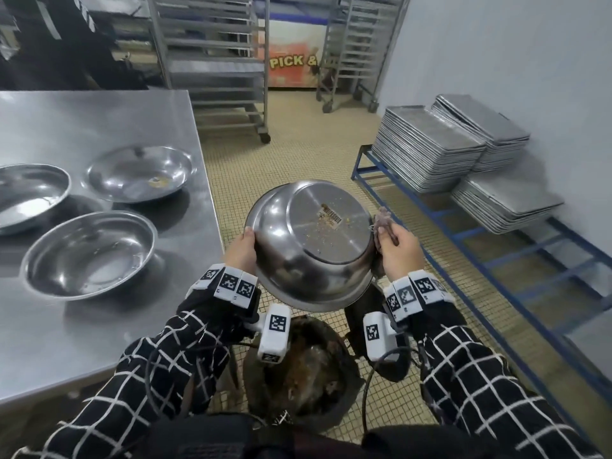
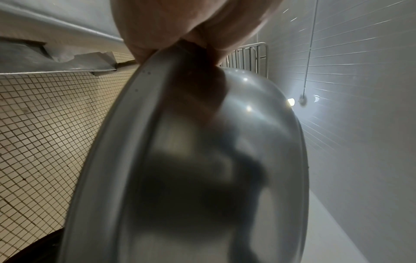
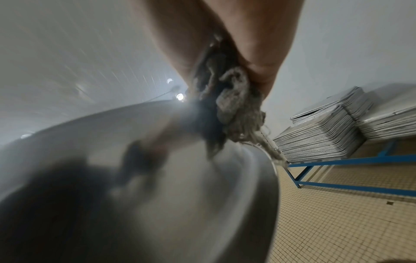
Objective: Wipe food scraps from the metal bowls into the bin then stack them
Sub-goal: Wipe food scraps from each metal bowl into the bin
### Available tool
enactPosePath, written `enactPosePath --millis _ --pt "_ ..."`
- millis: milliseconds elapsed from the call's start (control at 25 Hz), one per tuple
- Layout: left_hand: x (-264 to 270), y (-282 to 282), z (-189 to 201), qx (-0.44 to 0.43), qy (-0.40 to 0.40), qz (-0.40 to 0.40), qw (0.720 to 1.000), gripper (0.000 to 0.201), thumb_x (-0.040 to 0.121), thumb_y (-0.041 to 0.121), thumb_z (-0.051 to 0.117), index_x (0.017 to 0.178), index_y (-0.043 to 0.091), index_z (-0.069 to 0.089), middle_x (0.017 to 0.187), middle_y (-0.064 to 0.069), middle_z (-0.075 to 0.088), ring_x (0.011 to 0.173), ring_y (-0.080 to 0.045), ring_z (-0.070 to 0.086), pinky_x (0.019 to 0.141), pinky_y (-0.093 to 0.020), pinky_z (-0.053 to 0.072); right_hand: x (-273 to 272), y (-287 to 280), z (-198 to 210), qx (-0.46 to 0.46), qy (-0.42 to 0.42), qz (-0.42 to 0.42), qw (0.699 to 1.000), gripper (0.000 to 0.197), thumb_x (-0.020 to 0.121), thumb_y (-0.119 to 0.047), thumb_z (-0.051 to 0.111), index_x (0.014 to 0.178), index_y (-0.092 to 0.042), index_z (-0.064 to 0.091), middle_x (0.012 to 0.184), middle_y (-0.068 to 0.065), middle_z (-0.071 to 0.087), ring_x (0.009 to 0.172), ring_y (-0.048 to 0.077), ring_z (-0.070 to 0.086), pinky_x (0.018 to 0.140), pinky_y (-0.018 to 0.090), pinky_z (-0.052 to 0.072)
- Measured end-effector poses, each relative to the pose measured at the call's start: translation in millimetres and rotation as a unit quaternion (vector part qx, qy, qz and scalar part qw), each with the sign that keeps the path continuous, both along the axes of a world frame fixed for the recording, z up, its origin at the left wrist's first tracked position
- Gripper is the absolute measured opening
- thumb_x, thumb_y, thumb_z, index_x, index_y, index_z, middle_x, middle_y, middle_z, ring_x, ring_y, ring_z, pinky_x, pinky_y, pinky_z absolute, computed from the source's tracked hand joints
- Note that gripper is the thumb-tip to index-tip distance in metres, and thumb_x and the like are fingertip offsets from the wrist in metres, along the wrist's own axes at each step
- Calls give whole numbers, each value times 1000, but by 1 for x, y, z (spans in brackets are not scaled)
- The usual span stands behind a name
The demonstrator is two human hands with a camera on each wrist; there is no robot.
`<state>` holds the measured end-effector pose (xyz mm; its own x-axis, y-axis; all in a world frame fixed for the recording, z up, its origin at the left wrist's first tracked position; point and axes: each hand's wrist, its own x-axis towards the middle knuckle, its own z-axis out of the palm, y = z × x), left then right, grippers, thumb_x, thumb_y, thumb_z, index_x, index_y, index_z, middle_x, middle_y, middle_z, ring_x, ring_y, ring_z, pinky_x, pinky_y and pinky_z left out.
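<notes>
A large upturned round steel bowl (image 1: 311, 246) hangs over the dark, scrap-filled bin (image 1: 308, 369) and covers most of its mouth; only the near part stays open from above. To the left, the steel worktable (image 1: 99, 120) edge stands close, with three shallow steel bowls (image 1: 89, 255) on it. To the right, bare tiled floor (image 1: 397, 260) runs to the blue metal rack (image 1: 496, 260), apparently well apart.

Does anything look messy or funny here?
Yes. The upside-down bowl held over the bin has crumbs and a torn sticker on its bottom. A bowl on the table has scraps inside.
</notes>
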<state>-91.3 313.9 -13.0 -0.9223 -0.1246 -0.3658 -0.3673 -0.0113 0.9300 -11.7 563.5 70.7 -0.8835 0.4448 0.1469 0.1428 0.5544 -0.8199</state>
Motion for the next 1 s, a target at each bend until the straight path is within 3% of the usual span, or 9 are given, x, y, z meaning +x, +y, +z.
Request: enactPosePath --millis 80,160,240,320,400,720,840,920,1000 --pt "-6 10 6 -16 3 -1 1000 64 86 55 36 128 10 53 133 -18 55 123 -35 51 105 -49 40 -17 14 4 18 -8 21 1000 25 97 -23 52 113 -14 68 87 -4 62 89 18 60 69 18 38" --pt "-11 15 13 -38 -5 1 999 64 88 57 34 128 10 53 132 -17 55 123 -35 51 105 -48 40 -35 21 10 53 -5 46 998 25 95 -22 55 116 -15 67 83 -6 61 75 8 54 57 4 32" --pt "-15 17 22 -85 0 0 996 58 97 51 29 129 9 53 131 -16 55 122 -34 50 107 -47 38 -55 20 15 95 -1 67 993 27 94 -21 56 119 -16 66 80 -10 58 70 4 48 54 6 32" --pt "-19 17 29 -137 0 -16 990 56 102 45 23 132 7 52 132 -16 54 124 -33 49 108 -45 35 -76 17 14 136 -1 84 987 31 94 -16 56 125 -15 62 95 -2 62 89 14 55 71 8 33" --pt "-29 18 31 -164 6 -22 986 55 103 40 21 133 4 49 134 -17 52 125 -34 47 108 -42 34 -95 11 11 162 -3 133 978 36 94 -9 54 129 -13 58 129 6 59 118 23 53 98 20 36" --pt "-69 5 35 -163 2 -18 986 49 104 38 22 125 4 50 128 -19 53 120 -36 50 106 -45 37 -83 0 -25 218 -37 309 925 37 96 -9 50 132 -15 53 139 4 51 129 16 47 108 22 30" --pt "-75 4 35 -142 -3 -5 990 48 104 37 24 131 6 49 131 -17 53 124 -34 47 107 -39 33 -71 4 -39 188 -77 313 928 34 95 -12 52 128 -16 57 123 8 64 109 20 63 96 30 50" --pt "-75 3 36 -137 -2 -7 991 49 104 36 24 134 5 47 135 -18 50 127 -33 45 106 -37 31 -70 5 -40 90 -109 243 960 35 96 -15 50 129 -21 57 105 2 69 88 18 67 76 26 57" --pt "-76 1 39 -128 1 -14 992 48 104 36 25 134 5 47 136 -17 50 127 -31 45 105 -36 32 -80 3 -35 -12 -107 135 985 31 97 -21 48 126 -21 59 96 -6 66 85 12 64 66 17 53"
